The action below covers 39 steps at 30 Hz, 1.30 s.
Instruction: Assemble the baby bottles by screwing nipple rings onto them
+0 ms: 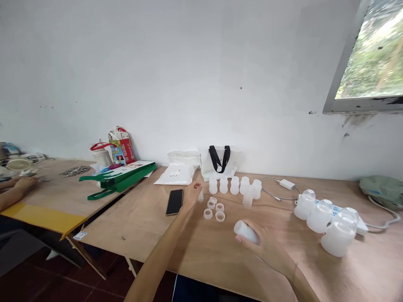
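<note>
My right hand (267, 243) is wrapped round a small white plastic bottle (244, 231) held on its side just above the wooden table (141, 226). My left hand (192, 193) reaches forward and pinches a small clear cap-like piece (200, 195) near several clear plastic rings (214, 209). Behind the rings stands a row of small white bottles (234, 185).
A black phone (174, 201) lies left of my left hand. Large clear bottles (324, 222) crowd the right side, near a white charger and cable (285, 184). White bags (217, 161) lean on the wall. Another person's hand (23, 183) rests on the left table beside a green bag (122, 176).
</note>
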Motion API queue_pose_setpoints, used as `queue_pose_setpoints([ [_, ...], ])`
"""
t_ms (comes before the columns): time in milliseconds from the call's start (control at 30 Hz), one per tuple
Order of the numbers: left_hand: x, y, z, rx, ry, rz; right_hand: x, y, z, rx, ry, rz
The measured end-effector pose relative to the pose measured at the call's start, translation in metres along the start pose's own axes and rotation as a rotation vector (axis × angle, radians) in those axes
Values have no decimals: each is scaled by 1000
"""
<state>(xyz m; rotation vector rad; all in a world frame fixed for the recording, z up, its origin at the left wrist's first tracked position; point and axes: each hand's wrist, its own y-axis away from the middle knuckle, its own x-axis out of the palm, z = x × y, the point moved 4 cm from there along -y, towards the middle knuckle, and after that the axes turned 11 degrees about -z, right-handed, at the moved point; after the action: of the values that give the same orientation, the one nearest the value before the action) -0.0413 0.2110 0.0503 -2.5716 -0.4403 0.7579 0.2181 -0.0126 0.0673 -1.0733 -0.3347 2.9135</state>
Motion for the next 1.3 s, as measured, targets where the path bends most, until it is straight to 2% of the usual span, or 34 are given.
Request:
queue_pose_setpoints([
  [167,-6,4,6,15,27,9,1,-1,3,-22,18,12],
  [533,-3,11,7,7,50,34,1,0,0,-15,37,17],
  [833,-11,15,4,32,43,31,1,0,1,-25,17,20],
  [1300,-13,14,2,25,33,36,-1,1,3,-31,59,12],
])
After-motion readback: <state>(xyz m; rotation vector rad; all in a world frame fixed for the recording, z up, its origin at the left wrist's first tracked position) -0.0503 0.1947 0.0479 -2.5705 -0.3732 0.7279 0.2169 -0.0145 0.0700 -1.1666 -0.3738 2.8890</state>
